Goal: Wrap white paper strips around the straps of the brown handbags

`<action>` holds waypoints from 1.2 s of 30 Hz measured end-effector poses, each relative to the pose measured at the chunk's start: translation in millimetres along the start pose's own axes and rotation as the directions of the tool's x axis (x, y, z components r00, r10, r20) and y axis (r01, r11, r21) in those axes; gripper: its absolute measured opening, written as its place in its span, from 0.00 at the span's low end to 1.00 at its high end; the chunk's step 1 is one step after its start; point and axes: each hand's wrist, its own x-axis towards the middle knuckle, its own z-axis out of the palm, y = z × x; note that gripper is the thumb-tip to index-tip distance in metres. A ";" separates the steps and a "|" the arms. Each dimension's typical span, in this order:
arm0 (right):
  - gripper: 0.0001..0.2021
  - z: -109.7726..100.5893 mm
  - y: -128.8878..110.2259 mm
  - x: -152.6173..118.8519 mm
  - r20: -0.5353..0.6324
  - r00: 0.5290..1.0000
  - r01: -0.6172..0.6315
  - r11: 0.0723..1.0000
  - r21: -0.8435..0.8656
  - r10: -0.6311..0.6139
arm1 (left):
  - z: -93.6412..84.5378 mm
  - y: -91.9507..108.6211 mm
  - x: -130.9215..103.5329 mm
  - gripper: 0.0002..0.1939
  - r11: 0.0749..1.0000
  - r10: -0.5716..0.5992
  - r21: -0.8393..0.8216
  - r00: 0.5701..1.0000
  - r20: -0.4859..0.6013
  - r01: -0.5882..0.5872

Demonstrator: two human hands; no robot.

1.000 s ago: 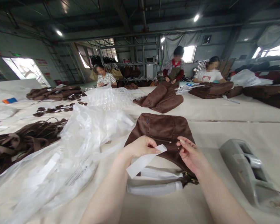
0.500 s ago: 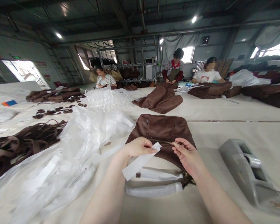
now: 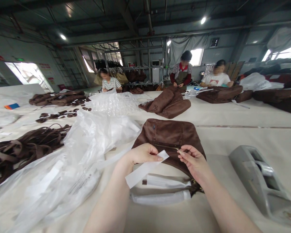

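Note:
In front of me a dark brown bag (image 3: 168, 131) lies on the table, a zipper across its panel. My left hand (image 3: 144, 153) is closed, pinching a white paper strip (image 3: 140, 171) between thumb and fingers over the bag's near left part. With thumb and forefinger, my right hand (image 3: 190, 158) grips the small metal zipper pull (image 3: 176, 148) at the zipper's right end. Below my hands lie the bag's handles, wrapped in white sheet (image 3: 161, 197), with brass-coloured rings partly hidden by my right wrist.
A grey tape dispenser (image 3: 257, 184) stands at right. Clear plastic bags (image 3: 87, 155) and brown straps (image 3: 21, 149) spread over the left. More brown bags (image 3: 167, 102) lie across the table, where several co-workers (image 3: 183, 72) work.
Both hands hold almost the same pose and grips. The paper strip has tilted very slightly, and the whole view has shifted a little.

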 end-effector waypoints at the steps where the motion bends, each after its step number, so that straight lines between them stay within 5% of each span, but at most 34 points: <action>1: 0.16 -0.3 1.0 -0.2 0.012 1.000 -0.002 1.000 -0.027 0.002 | -0.4 0.7 -0.3 0.21 1.000 0.007 0.009 1.000 0.000 -0.007; 14: 0.17 2.5 9.7 -3.5 0.153 0.987 0.022 0.896 -0.443 0.052 | 22.7 9.4 16.0 0.24 0.995 0.067 0.078 0.998 0.001 -0.067; 23: 0.17 -8.1 -1.2 1.5 0.099 0.993 -0.036 0.955 -0.295 0.068 | 27.4 13.1 19.1 0.26 0.994 0.032 0.101 0.994 0.107 -0.043; 29: 0.17 -4.2 3.7 1.3 0.131 0.987 -0.076 0.989 -0.130 0.093 | 33.8 9.0 24.7 0.25 0.999 0.041 0.032 0.997 0.058 -0.043; 32: 0.19 -0.7 8.8 -1.7 0.161 0.980 -0.069 0.958 -0.278 0.117 | 36.6 8.2 26.6 0.25 0.998 0.066 -0.016 0.998 0.004 -0.066; 36: 0.23 -5.5 9.2 -0.5 0.172 0.972 -0.030 0.809 -0.587 0.161 | 39.4 9.0 27.6 0.25 1.000 -0.009 0.002 0.999 -0.042 0.010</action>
